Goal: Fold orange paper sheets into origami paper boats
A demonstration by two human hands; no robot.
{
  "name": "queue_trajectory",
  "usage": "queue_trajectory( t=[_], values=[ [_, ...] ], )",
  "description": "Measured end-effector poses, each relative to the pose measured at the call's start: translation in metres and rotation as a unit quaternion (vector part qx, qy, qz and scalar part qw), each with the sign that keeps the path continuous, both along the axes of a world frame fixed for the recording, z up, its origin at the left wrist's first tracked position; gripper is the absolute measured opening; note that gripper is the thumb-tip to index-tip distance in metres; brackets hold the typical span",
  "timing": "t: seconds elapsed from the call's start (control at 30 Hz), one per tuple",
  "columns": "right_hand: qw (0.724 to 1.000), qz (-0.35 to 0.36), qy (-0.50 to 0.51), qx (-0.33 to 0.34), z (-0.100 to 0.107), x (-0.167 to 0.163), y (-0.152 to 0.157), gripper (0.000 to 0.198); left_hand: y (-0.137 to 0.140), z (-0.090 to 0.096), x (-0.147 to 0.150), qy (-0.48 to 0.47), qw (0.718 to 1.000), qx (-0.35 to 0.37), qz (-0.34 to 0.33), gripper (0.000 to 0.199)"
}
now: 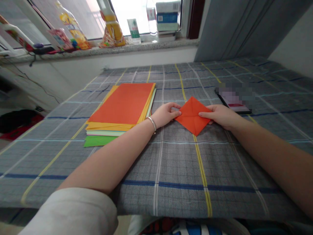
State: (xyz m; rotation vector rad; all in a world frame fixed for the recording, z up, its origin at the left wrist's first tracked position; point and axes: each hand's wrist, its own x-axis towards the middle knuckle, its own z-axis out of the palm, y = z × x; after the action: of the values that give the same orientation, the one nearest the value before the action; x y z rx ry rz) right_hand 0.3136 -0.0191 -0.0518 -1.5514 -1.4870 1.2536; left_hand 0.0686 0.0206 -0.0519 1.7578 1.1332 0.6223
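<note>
A folded orange paper (192, 111), diamond-shaped with creases crossing at its middle, is held just over the checked cloth. My left hand (168, 114) pinches its left corner between thumb and fingers; a silver bangle circles that wrist. At the right corner, my right hand (217, 115) grips the paper with the thumb on top and the fingers mostly hidden beneath. To the left of my left hand lies a stack of coloured paper (123, 102), orange on top, with yellow, pale and green sheets showing at its edges.
A phone (232, 99), partly blurred out, lies beyond my right hand. The grey checked tablecloth (137, 195) covers the table. Along the windowsill (146, 45) stand a yellow-labelled bottle (73, 26), a white-and-green tube (134, 31) and stacked boxes (167, 19). A grey curtain (232, 29) hangs at right.
</note>
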Motion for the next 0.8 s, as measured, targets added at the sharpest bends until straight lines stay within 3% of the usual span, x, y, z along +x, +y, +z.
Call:
queue_trajectory(
  t=[0.17, 0.37, 0.57, 0.67, 0.8],
  values=[
    [0.999, 0.008, 0.017, -0.032, 0.004, 0.005, 0.002, 0.011, 0.0, 0.004, -0.004, 0.027, 0.999, 0.018, 0.006, 0.025],
    [0.988, 0.0, 0.133, -0.082, 0.006, 0.013, 0.002, 0.036, 0.001, 0.008, -0.007, 0.027, 0.999, -0.001, -0.021, 0.024],
    [0.978, 0.006, 0.179, -0.105, 0.01, 0.023, 0.001, 0.052, 0.008, 0.008, -0.015, 0.022, 0.997, -0.035, -0.059, 0.038],
    [0.976, -0.004, 0.184, -0.114, 0.011, 0.022, 0.002, 0.052, 0.006, 0.008, -0.014, 0.023, 0.997, -0.048, -0.049, 0.037],
    [0.984, -0.047, 0.134, -0.107, 0.01, 0.014, 0.003, 0.034, 0.001, 0.009, -0.009, 0.013, 0.999, -0.045, -0.004, 0.029]
  ],
)
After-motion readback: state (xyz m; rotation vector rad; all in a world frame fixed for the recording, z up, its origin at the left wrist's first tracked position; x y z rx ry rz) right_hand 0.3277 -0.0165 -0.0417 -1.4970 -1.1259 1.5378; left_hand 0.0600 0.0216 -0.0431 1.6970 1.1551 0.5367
